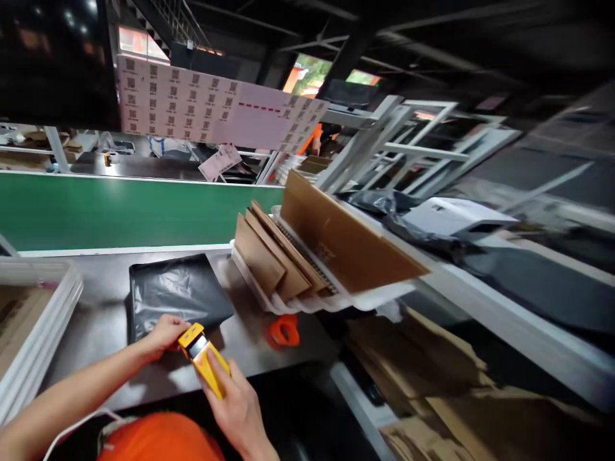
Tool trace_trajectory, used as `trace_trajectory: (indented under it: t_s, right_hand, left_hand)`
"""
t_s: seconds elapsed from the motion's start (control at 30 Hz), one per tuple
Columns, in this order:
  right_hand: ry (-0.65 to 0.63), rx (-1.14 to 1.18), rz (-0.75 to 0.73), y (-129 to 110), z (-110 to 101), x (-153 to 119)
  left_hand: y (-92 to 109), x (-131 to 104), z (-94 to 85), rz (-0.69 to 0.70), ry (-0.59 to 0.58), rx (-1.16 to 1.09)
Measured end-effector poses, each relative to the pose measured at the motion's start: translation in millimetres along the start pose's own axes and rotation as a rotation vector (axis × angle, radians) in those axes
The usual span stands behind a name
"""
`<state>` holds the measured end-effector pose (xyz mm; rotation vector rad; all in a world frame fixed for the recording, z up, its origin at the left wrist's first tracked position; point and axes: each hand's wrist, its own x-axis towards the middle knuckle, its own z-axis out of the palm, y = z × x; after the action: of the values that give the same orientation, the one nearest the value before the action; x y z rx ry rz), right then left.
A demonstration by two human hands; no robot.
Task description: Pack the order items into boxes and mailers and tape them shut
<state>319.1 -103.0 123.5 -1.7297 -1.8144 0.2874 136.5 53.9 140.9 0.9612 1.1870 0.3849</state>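
My right hand (pixel 237 406) is wrapped round a yellow handheld scanner (pixel 216 366) with a small screen, its head pointing up and to the left. Just left of the scanner's head, my left hand (pixel 166 336) has its fingers pinched together at the near edge of a package. What those fingers hold, if anything, is hidden. That package, a flat black plastic mailer bag (pixel 177 291), lies on the metal table (pixel 96 333) beyond both hands. An orange tool with a ring-shaped opening (pixel 283 331) sits to the right of the scanner, blurred.
Brown cardboard pieces (pixel 273 256) stand in a white rack at the table's right rear. Stacked white trays (pixel 45 333) are at the left edge. Behind runs a green conveyor belt (pixel 120 214), below a board of printed codes (pixel 192 105). Folded cardboard (pixel 413 352) lies at lower right.
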Motion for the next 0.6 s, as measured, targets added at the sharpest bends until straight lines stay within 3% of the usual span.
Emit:
trace_trajectory:
  t_s: [0.1, 0.2, 0.3, 0.47, 0.53, 0.6]
  right_hand:
    - [-0.066, 0.008, 0.092, -6, 9, 4]
    - [-0.096, 0.015, 0.145, -13, 13, 22]
    - [-0.129, -0.047, 0.169, -18, 9, 44]
    - [-0.286, -0.170, 0.263, -30, 1, 99]
    - [-0.368, -0.217, 0.302, -41, -1, 132]
    - [-0.454, -0.263, 0.333, -51, -2, 169]
  left_hand:
    - [11, 12, 2.5, 0.042, 0.079, 0.164]
    - [36, 31, -6.6, 0.056, 0.113, 0.228]
    - [82, 62, -35.0, 0.101, 0.190, 0.295]
    - [182, 129, -99.3, 0.154, 0.332, 0.413]
    - [208, 154, -115.1, 0.124, 0.325, 0.475]
    - [214, 176, -122.9, 0.093, 0.320, 0.496]
